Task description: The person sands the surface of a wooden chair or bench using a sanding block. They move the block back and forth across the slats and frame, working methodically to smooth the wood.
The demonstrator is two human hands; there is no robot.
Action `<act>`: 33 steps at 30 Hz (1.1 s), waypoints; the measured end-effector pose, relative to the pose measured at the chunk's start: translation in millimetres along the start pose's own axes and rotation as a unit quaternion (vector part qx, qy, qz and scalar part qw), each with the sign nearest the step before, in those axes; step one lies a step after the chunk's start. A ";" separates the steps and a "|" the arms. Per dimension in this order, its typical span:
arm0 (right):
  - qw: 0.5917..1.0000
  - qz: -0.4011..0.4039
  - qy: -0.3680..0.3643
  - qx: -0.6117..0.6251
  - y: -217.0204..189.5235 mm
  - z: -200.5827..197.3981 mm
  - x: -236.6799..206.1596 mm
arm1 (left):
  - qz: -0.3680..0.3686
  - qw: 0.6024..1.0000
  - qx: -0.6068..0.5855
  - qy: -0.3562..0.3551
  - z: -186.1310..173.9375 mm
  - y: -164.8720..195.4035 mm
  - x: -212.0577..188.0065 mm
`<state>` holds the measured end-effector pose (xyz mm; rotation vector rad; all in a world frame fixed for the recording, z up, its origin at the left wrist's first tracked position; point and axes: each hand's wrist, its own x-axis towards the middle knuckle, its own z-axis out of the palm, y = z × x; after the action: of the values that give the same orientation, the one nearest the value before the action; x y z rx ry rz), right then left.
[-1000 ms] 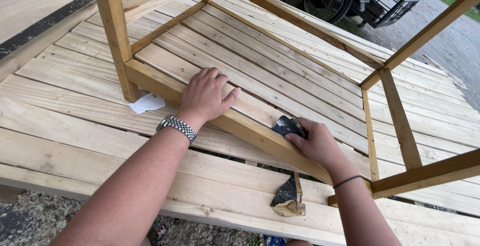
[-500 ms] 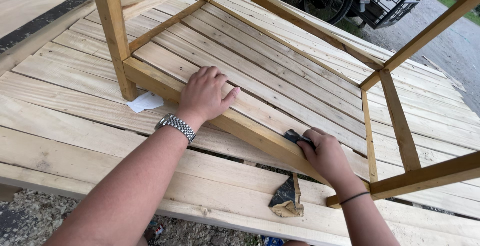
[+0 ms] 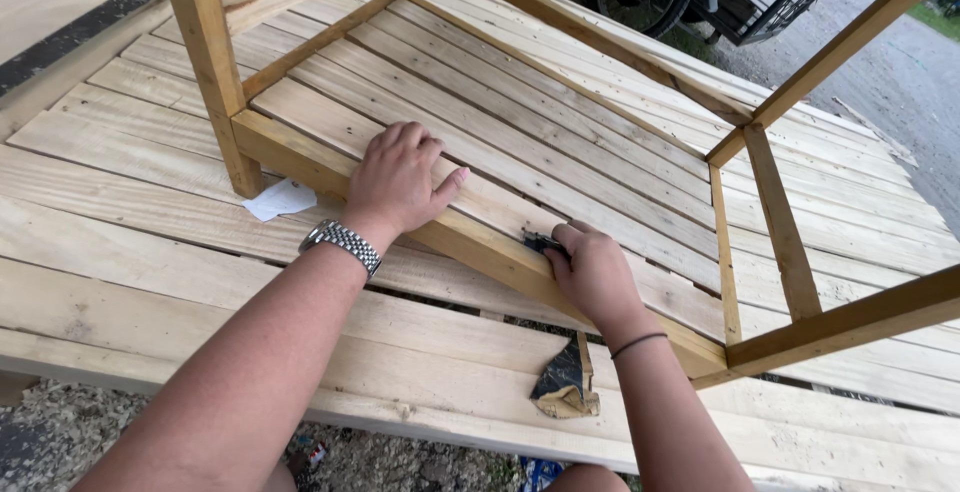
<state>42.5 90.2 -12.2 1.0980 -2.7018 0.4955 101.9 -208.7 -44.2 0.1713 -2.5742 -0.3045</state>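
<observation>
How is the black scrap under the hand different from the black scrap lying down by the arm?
The dark sandpaper piece under the right hand is pressed on the wooden frame rail and mostly hidden; the loose sandpaper scrap lies free on the planks, untouched. The pressed one looks flat; the loose one is curled, showing its tan back. Both are dark and rough-looking.

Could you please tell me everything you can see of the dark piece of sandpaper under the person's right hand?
Only a small dark edge of the sandpaper shows, peeking out from under the fingers of the right hand. It looks thin and blackish, pressed flat against the top of the pale wooden rail of the frame. The hand covers most of it, so its full shape and wear cannot be told. The left hand rests on the same rail, apart from it.
</observation>
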 end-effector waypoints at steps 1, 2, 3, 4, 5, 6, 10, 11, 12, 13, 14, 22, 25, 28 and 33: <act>0.999 -0.044 0.027 0.015 0.5 -0.2 -0.7 | -0.003 1.000 0.005 -0.002 -0.3 1.0 -0.3; 0.999 -0.036 0.018 0.002 -0.7 0.9 -0.6 | -0.007 1.000 0.006 -0.013 -0.7 1.9 -0.9; 0.999 -0.029 0.006 -0.014 -0.4 -0.9 -2.3 | -0.018 1.000 -0.002 -0.017 -0.8 2.7 -1.5; 0.999 -0.024 0.003 -0.028 -1.4 -2.0 -2.2 | -0.025 1.000 -0.004 -0.016 -0.9 3.2 -2.3; 1.000 -0.009 0.005 -0.027 -2.5 -2.8 -2.5 | -0.027 0.999 -0.008 -0.015 -1.0 3.5 -2.5; 1.000 0.001 -0.002 -0.031 -3.5 -4.3 -1.7 | -0.024 1.000 -0.010 -0.008 -0.8 3.4 -3.1; 0.997 -0.060 0.040 -0.016 -10.1 2.4 6.4 | -0.017 1.000 -0.005 -0.013 -0.9 -0.6 -2.2; 0.998 -0.042 0.033 -0.018 -10.0 4.5 7.8 | -0.018 1.000 -0.007 -0.011 -0.8 -2.0 -1.6; 0.999 -0.025 0.029 -0.018 -9.1 5.6 8.3 | -0.017 1.000 0.000 -0.006 -1.1 -3.3 -0.8; 1.000 -0.003 0.018 -0.022 -6.9 6.2 7.4 | -0.016 1.000 0.001 -0.007 -0.9 -4.4 -0.3; 1.000 0.006 0.016 -0.010 -4.5 6.5 6.2 | -0.016 1.000 0.002 -0.006 -1.2 -5.1 0.4; 0.999 -0.019 0.029 -0.006 4.1 24.0 11.8 | -0.012 0.999 0.018 -0.032 -0.4 -2.4 -1.2; 1.000 0.015 -0.016 -0.008 9.6 21.7 10.1 | -0.014 1.000 -0.002 -0.013 -1.3 -2.1 -1.3; 0.999 0.005 0.032 0.015 21.4 10.3 -1.3 | -0.011 1.000 -0.003 -0.013 -2.0 -3.3 -0.9; 0.992 0.087 0.071 0.055 25.4 11.7 -14.1 | -0.014 1.000 -0.012 -0.003 0.1 -5.1 -0.9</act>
<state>34.2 112.0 -33.1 0.8209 -2.6842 0.7305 103.0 -213.5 -46.1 0.1986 -2.5746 -0.3474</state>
